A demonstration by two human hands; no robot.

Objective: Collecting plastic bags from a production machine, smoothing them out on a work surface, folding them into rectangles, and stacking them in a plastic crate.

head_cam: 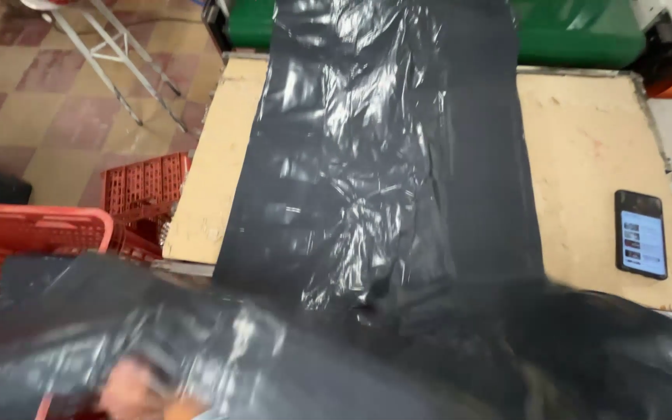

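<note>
While blurred at the lower left of the frame, left hand [130, 389] under bunched black plastic sheet [383, 187]; grip impossible to tell. Sheet spread up the centre across wooden table [593, 148]. Phone [641, 233] at right, red crates [33, 241] at left.

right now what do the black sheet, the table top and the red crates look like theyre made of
The black sheet looks like thin plastic film: glossy, wrinkled, with bright glare streaks. The table top seems bare wood or particle board: matte, pale tan, scuffed, with a metal-looking edge strip. The red crates look like moulded plastic, with a uniform colour and lattice walls.
</note>
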